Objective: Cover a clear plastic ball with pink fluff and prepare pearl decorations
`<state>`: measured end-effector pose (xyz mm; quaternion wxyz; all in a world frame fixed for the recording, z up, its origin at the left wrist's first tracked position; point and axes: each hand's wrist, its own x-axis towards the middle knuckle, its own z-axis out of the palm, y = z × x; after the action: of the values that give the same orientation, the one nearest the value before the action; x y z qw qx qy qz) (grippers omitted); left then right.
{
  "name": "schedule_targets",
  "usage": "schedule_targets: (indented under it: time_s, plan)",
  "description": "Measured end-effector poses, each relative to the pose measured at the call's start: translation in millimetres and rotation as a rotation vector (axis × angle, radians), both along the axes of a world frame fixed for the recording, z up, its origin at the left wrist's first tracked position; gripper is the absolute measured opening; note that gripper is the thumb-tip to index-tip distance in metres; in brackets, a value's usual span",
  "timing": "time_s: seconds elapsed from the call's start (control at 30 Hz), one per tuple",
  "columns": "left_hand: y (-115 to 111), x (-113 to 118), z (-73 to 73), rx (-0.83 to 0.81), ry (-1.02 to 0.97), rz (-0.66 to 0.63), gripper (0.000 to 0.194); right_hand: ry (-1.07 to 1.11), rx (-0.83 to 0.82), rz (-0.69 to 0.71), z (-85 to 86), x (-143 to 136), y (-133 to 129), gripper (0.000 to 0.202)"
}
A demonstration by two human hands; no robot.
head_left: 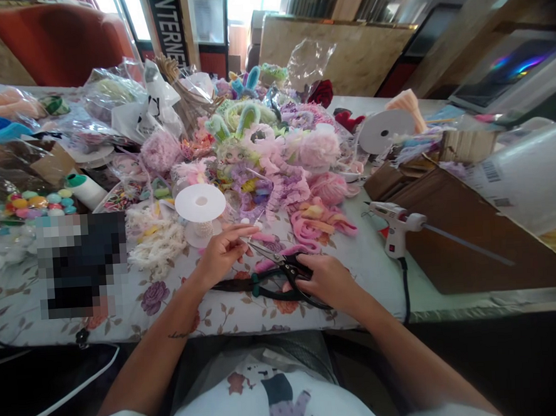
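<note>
In the head view my right hand [327, 279] is wrapped round the handles of black-handled scissors [288, 265], whose blades point up and left. The blade tips come close to the fingertips of my left hand [224, 252]. Its fingers pinch something small and pale near a thin strand. Under the scissors, on the flowered cloth [157, 319], lie dark pliers with green-and-black handles [257, 286]. A white spool [200, 202] is just beyond my left hand. Pink fuzzy strips [321, 221] lie beyond the scissors.
A white glue gun [394, 226] stands at the right, its cord running off the front edge. Beside it is a cardboard box [478, 240]. Yarn, plush trims and plastic bags [111, 92] are heaped across the back. Colourful beads [37, 202] and a thread cone [86, 191] are at the left.
</note>
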<state>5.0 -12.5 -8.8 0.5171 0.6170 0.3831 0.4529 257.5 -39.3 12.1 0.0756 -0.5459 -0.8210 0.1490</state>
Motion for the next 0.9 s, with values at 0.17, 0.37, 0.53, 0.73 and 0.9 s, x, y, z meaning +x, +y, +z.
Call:
schedule_targets:
  time_s: [0.17,0.37,0.53,0.73,0.9]
  plan:
    - [-1,-1,1.9,0.013,0.052,-0.005,0.036,0.004,-0.025,-0.003,0.8,0,1,0.017]
    - [-3,-1,2.7,0.045,0.118,-0.012,0.036,0.024,-0.055,0.020,2.0,1,2,0.018]
    - [-4,-1,4.4,0.055,0.142,-0.028,0.037,0.028,-0.069,0.000,1.0,3,2,0.023]
    - [-3,-2,1.0,0.025,0.129,-0.038,0.041,0.133,-0.099,0.012,-1.1,4,2,0.028]
    - [4,-3,1.2,-0.076,-0.004,0.174,0.044,0.139,-0.073,-0.072,6.2,24,3,0.030]
